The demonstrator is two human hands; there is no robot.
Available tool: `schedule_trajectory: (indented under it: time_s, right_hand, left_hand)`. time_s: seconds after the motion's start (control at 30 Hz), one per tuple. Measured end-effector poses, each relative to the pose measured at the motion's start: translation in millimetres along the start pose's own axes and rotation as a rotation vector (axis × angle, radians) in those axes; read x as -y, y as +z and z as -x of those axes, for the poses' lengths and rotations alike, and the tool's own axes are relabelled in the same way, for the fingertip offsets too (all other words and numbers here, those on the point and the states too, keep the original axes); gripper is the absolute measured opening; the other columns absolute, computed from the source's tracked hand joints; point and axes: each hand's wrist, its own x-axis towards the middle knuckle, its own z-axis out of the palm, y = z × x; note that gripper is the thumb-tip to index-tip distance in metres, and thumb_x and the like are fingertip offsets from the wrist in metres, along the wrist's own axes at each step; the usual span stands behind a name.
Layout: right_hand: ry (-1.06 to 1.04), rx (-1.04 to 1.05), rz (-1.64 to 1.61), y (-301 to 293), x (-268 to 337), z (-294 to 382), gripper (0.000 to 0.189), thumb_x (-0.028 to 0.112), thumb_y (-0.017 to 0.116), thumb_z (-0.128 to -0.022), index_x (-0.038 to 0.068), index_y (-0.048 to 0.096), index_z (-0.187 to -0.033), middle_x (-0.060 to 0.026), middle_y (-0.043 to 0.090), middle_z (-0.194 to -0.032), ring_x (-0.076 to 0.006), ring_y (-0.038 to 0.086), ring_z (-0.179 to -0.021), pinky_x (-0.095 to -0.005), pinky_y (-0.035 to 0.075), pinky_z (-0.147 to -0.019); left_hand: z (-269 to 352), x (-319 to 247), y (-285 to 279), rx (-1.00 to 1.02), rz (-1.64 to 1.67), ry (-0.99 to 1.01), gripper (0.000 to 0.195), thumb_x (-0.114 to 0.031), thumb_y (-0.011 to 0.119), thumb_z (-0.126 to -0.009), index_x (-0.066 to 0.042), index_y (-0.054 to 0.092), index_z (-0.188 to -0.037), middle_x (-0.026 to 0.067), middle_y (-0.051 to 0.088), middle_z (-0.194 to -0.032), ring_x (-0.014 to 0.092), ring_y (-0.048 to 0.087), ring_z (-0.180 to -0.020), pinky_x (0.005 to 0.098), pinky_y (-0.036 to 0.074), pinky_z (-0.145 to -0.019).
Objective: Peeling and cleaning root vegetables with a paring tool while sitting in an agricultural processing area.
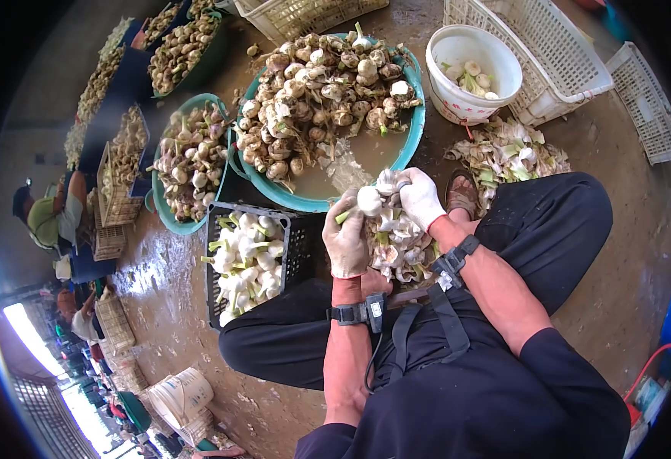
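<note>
My left hand (344,238), in a pale work glove, grips a white garlic bulb (369,201) whose green stem stub (342,217) shows beside the fingers. Close on its right, my gloved right hand (420,198) has its fingers closed on whitish garlic skin (388,180) at the bulb's side. The fingertips partly hide where skin and bulb meet. Beneath both hands lies a heap of garlic peelings (395,246). Just beyond them is a wide teal tub (418,135) with soil-stained garlic bulbs (318,94) heaped above murky water.
A black plastic crate (301,241) of cleaned garlic is by my left knee. Another teal tub (166,215) holds purplish garlic. At the right are a white bucket (444,100), plastic crates (570,69) and more peelings (513,152). A person (48,215) sits far left on the wet floor (166,275).
</note>
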Motion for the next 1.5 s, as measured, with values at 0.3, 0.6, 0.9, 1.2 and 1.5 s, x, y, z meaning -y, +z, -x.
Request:
schedule_trajectory:
  time_s: [0.3, 0.6, 0.9, 1.2, 1.5]
  right_hand:
    - [-0.019, 0.247, 0.323, 6, 26, 22, 0.018, 0.020, 0.060, -0.094, 0.005, 0.064, -0.105, -0.0043, 0.066, -0.084, -0.0112, 0.063, -0.069, -0.0295, 0.051, -0.054]
    - [0.060, 0.547, -0.109, 8, 37, 36, 0.023, 0.025, 0.056, -0.099, 0.004, 0.065, -0.105, -0.0064, 0.067, -0.090, -0.0116, 0.062, -0.075, -0.0272, 0.052, -0.069]
    - [-0.031, 0.305, 0.106, 12, 6, 23, 0.012, 0.012, 0.059, -0.093, 0.001, 0.063, -0.090, -0.0110, 0.065, -0.079, -0.0159, 0.063, -0.065, -0.0315, 0.052, -0.061]
    - [-0.264, 0.290, 0.641, 8, -18, 12, 0.018, 0.021, 0.060, -0.084, 0.006, 0.068, -0.082, -0.0220, 0.067, -0.086, -0.0397, 0.064, -0.084, -0.0458, 0.051, -0.077]
    - [-0.179, 0.430, 0.797, -7, -28, -4, 0.025, 0.028, 0.060, -0.086, 0.004, 0.068, -0.084, -0.0223, 0.068, -0.090, -0.0415, 0.064, -0.090, -0.0484, 0.050, -0.081]
  left_hand:
    - [-5, -9, -26, 0.005, 0.836, -0.075, 0.028, 0.002, 0.053, -0.089, 0.002, 0.056, -0.117, 0.0192, 0.051, -0.136, 0.037, 0.050, -0.127, 0.0476, 0.046, -0.106]
    - [-5, 5, -20, 0.029, 0.830, -0.095, 0.038, 0.000, 0.048, -0.084, 0.000, 0.055, -0.121, 0.0205, 0.049, -0.139, 0.038, 0.043, -0.133, 0.0499, 0.040, -0.111]
    - [-9, 1, -39, -0.400, 0.196, -0.004, 0.027, 0.004, 0.051, -0.086, 0.006, 0.057, -0.111, 0.0174, 0.060, -0.115, 0.026, 0.063, -0.102, 0.0380, 0.055, -0.089]
    - [-6, -97, -81, -0.925, -1.160, 0.300, 0.036, -0.005, 0.057, -0.086, 0.010, 0.056, -0.119, 0.0204, 0.064, -0.112, 0.024, 0.063, -0.101, 0.0345, 0.047, -0.095]
    - [-143, -1, 80, 0.138, -1.099, 0.334, 0.030, -0.014, 0.064, -0.085, 0.000, 0.065, -0.111, 0.0192, 0.068, -0.103, 0.030, 0.067, -0.094, 0.0357, 0.052, -0.085]
